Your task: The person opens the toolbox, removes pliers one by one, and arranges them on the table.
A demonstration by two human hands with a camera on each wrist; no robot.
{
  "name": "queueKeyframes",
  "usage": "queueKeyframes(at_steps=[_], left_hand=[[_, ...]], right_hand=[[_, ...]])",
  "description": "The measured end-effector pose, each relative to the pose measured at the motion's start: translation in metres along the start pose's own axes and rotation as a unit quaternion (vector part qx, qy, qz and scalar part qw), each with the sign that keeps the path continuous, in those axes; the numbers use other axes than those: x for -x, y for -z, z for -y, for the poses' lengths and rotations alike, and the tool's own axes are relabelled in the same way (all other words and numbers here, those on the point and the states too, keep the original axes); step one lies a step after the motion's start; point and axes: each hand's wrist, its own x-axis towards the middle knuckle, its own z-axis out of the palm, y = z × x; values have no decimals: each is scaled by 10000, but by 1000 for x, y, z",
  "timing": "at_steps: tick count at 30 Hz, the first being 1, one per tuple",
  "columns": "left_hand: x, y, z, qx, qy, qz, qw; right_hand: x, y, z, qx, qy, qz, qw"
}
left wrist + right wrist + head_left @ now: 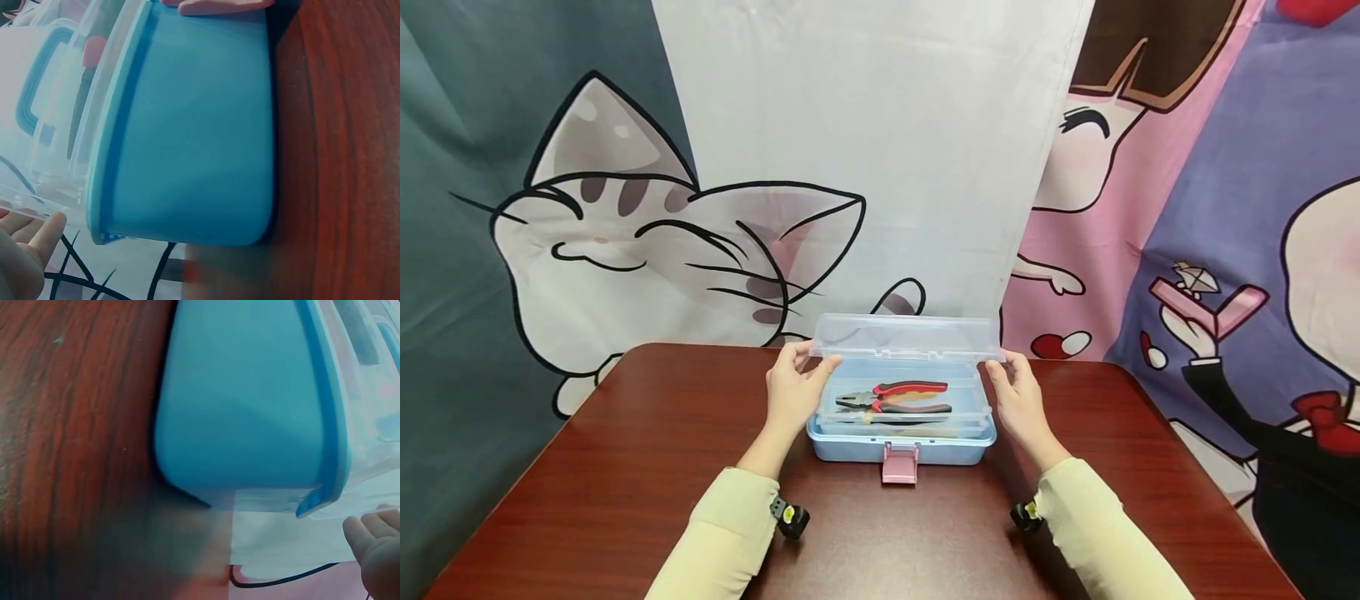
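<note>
A light-blue toolbox stands on the table with its clear lid raised at the back. At the lid's left end, my left hand pinches the corner, thumb in front and fingers behind. My right hand holds the opposite corner in the same way. Combination pliers with red and black handles lie inside the box, on a clear tray. The pink latch hangs down at the front. Seen from the left wrist, a blue handle shows by the lid.
The box rests on a reddish-brown wooden table, near its far edge. Behind the table hangs a cloth backdrop with a cartoon cat and figures. A small black wrist camera sits at each sleeve cuff.
</note>
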Motion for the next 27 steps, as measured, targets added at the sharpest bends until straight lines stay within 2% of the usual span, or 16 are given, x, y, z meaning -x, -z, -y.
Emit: queueKeyframes(at_steps=[8,15,21,27], left_hand=[[-3,4,-15,-277,93,-181,9994],[-5,10,-27,-268,344,-31,9990],[-7,13,-37,-632,382,-24,9973],[-12,16,-49,-784,735,4,9942]], right_hand=[[-1,6,17,220,-178,-182,9994],[0,9,25,533,-312,-250,9978],[-2,9,29,622,-318,-601,9957],[-7,10,34,778,-279,-720,9940]])
